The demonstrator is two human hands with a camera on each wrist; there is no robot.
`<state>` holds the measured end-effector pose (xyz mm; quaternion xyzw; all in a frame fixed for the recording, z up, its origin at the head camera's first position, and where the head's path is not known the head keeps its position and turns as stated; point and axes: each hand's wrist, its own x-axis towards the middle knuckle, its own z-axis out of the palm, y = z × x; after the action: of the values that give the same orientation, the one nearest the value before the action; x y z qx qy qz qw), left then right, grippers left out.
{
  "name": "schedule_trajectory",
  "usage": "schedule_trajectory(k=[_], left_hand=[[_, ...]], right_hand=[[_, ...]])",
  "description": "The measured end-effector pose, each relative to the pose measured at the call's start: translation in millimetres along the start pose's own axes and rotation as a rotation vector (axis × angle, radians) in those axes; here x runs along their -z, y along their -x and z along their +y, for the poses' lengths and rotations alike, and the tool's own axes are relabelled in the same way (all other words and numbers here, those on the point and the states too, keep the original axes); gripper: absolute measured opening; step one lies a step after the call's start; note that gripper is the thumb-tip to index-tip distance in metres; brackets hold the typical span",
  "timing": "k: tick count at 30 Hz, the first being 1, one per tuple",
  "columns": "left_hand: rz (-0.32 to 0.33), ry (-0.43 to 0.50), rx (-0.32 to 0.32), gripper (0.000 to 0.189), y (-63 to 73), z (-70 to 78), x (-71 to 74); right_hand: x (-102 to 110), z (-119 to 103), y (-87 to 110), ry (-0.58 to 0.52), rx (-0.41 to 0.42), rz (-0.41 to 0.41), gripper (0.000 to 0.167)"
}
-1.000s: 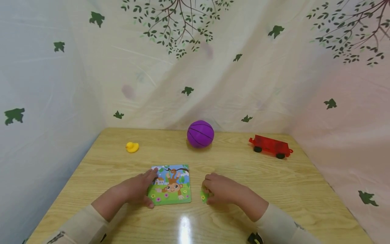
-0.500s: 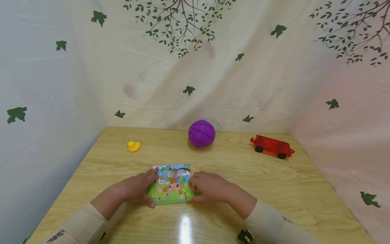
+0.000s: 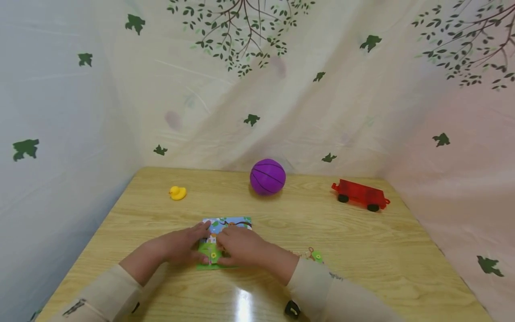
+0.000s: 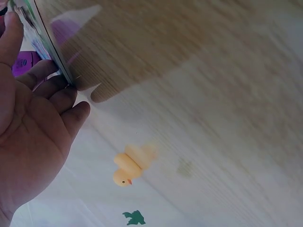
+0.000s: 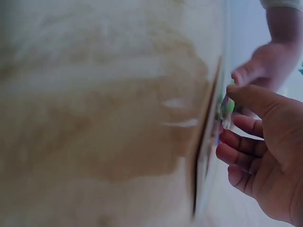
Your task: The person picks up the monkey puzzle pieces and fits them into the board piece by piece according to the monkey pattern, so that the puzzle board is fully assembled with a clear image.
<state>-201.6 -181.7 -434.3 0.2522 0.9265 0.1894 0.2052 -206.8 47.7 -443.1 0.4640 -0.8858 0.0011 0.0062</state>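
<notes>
A square jigsaw puzzle board (image 3: 237,221) with a monkey picture lies flat on the table. My left hand (image 3: 181,245) rests along its left side, with the thumb near the bottom corner and fingers at the upper left; in the left wrist view my left hand (image 4: 35,123) touches the board's edge (image 4: 54,56). My right hand (image 3: 241,246) is over the board and covers much of the monkey. Between thumb and index finger it pinches a small green puzzle piece (image 3: 213,255) with a yellow flower. The right wrist view shows this piece (image 5: 229,106) blurred.
Loose picture pieces (image 3: 317,256) show partly from behind my right forearm. A yellow rubber duck (image 3: 178,193) sits at the back left, a purple ball (image 3: 268,177) at the back middle, and a red toy wagon (image 3: 360,195) at the back right. Printed cloth hangs around the table (image 3: 362,250).
My right hand has moved left with the puzzle piece, from beside the board, past its right edge, to over its lower left. Loose pieces now show behind the forearm. The left hand stays put.
</notes>
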Motion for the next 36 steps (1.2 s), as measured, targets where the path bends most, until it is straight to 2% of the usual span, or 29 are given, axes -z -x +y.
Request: schedule_trajectory(k=[6,11,18,26,36], left_hand=[[0.000,-0.009,0.013,0.078,-2.0,0.7,-1.3],[0.015,-0.024,0.002,0.074,-1.0,0.1,-3.5],[0.016,-0.036,0.001,0.066,-0.6,0.7,-4.2],[0.010,-0.038,-0.001,0.065,-1.0,1.2,-4.0],[0.032,-0.064,-0.018,0.066,-0.8,2.9,-5.9]], right_hand=[[-6.3,-9.2,-2.9,0.069,0.011,0.002,0.028],[-4.4,-11.1,1.3,0.109,0.076,0.007,0.029],[-2.4,-9.2,7.6,0.152,0.138,-0.055,0.048],[0.9,-10.7,12.1,0.200,0.163,-0.072,0.055],[0.4,-11.3,13.0,0.248,0.182,-0.078,0.058]])
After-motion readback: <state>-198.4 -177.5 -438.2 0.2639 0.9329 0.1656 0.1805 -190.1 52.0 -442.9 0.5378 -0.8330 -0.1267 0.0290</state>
